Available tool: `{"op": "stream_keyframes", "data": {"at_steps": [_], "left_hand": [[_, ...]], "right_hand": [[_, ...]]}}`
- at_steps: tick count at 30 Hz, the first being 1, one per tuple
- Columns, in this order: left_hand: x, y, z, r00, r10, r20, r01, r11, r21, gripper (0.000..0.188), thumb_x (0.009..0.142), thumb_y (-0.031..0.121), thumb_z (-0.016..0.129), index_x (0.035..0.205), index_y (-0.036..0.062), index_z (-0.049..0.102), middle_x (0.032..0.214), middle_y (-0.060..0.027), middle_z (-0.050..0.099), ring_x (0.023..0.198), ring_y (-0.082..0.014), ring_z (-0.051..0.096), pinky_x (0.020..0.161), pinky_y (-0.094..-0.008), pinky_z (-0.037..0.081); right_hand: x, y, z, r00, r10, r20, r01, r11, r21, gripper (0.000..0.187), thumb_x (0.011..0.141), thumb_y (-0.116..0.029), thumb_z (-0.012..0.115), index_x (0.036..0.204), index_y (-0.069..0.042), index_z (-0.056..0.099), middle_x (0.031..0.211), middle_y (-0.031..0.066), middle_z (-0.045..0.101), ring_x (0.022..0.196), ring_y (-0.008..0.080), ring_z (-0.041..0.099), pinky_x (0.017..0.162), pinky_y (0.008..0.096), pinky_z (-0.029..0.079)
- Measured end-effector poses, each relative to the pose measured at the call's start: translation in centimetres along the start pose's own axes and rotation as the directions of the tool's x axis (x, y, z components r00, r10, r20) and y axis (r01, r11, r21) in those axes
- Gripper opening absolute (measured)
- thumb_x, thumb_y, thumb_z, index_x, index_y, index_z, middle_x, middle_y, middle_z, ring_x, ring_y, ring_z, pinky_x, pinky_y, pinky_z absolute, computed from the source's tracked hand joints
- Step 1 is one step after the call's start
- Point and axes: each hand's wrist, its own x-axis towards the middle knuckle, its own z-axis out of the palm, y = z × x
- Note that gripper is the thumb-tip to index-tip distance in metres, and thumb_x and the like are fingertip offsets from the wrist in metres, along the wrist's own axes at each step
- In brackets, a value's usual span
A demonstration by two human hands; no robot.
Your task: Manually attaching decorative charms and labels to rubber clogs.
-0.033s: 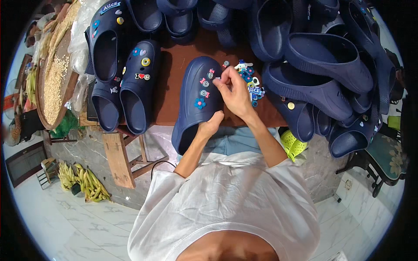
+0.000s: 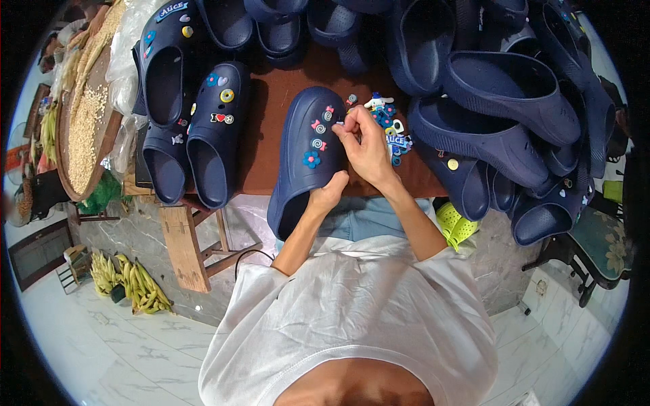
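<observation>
Navy clog (image 2: 294, 135) lies across the worktop (image 2: 265, 111) edge, long axis running away from the wearer, toe farthest. Left hand (image 2: 329, 191), nearer, grasps the clog's rim; right hand (image 2: 367, 145), at the clog's right side, pinches a small piece (image 2: 340, 124), mostly hidden.

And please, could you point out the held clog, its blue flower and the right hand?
Held clog (image 2: 302, 178): head view, on its upper.
Blue flower (image 2: 311, 160): head view, on its centre.
Right hand (image 2: 367, 146): head view, on its back.
</observation>
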Motion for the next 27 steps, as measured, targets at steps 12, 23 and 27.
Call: {"op": "stream_keyframes", "data": {"at_steps": [12,23,27], "left_hand": [[0.7,1.5,0.3,0.995,-0.057,-0.076,0.042,0.982,-0.187,0.035,0.078,0.004,0.064,0.112,-0.0023,0.059,0.107,-0.0054,0.059,0.094,-0.0152,0.057,0.082,-0.0296,0.048],[0.1,-2.7,-1.7,0.987,-0.103,0.123,0.149,0.875,-0.460,0.040,0.082,0.006,0.054,0.121,-0.0028,0.058,0.118,-0.0039,0.060,0.108,-0.0151,0.057,0.097,-0.0306,0.041],[-0.6,-1.0,-0.4,0.974,-0.218,0.066,0.218,0.809,-0.545,0.014,0.086,0.008,0.055,0.094,0.0019,0.064,0.098,-0.0004,0.062,0.092,-0.0118,0.055,0.086,-0.0292,0.040]], "right_hand": [[0.1,0.5,-1.8,0.958,-0.191,-0.212,0.126,0.949,-0.289,0.020,0.091,-0.016,0.067,0.087,-0.002,0.054,0.073,0.0045,0.057,0.061,0.0115,0.051,0.056,0.0266,0.043],[1.3,-1.5,0.2,0.993,0.004,-0.117,-0.031,0.974,-0.225,0.044,0.091,-0.042,0.065,0.079,-0.003,0.046,0.068,0.0087,0.051,0.059,0.0239,0.052,0.057,0.0377,0.044],[1.2,-1.3,0.3,0.985,-0.116,-0.130,0.061,0.928,-0.368,0.038,0.095,-0.037,0.058,0.085,-0.002,0.046,0.073,0.0129,0.053,0.064,0.0312,0.055,0.060,0.0422,0.044]]}}
